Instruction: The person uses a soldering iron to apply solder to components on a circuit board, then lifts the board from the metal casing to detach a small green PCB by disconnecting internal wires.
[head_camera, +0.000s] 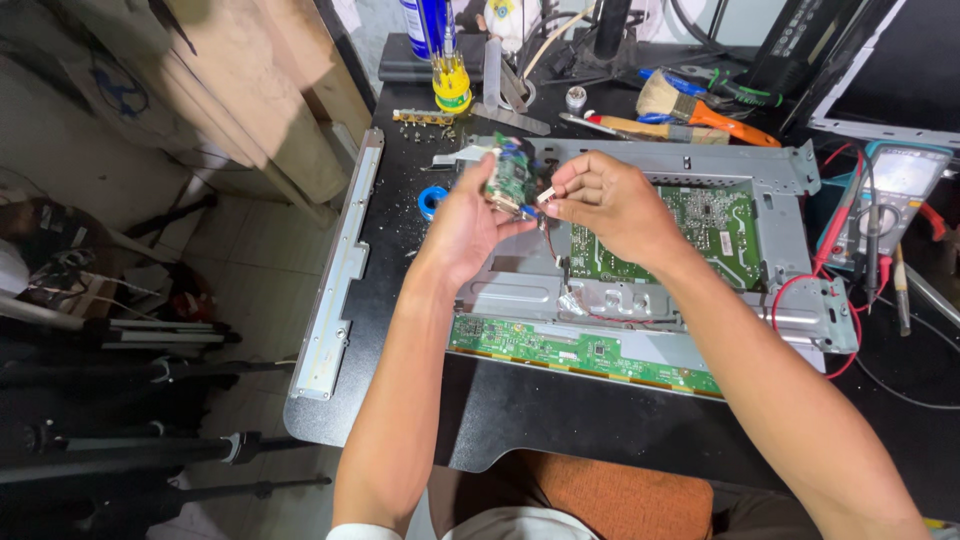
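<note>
— Circuit board (511, 178), small and green: report orientation and position.

— It stands nearly upright, long axis running top to bottom, tilted slightly toward my left. It is raised above the grey metal chassis (700, 165), over that chassis's upper left corner.

— State of the fingers?

— My left hand (465, 225) clamps the board: thumb on the near face at its lower edge, the other fingers wrapped behind it. The board rises from between them, above my palm. My right hand (600, 200) is curled, thumb and forefinger pressed together on a small white connector (546, 196) just at the board's right edge. Thin red wires (549, 240) drop from there to the chassis.

— Surroundings?

— A larger green board (715, 225) sits mounted in the chassis; a long narrow green strip board (580, 352) lies along its near edge. All rests on a black table (560, 420). A multimeter (900, 180) lies to the right, a paintbrush (690, 108) beyond, a grey metal bracket (340, 270) at the left edge.
</note>
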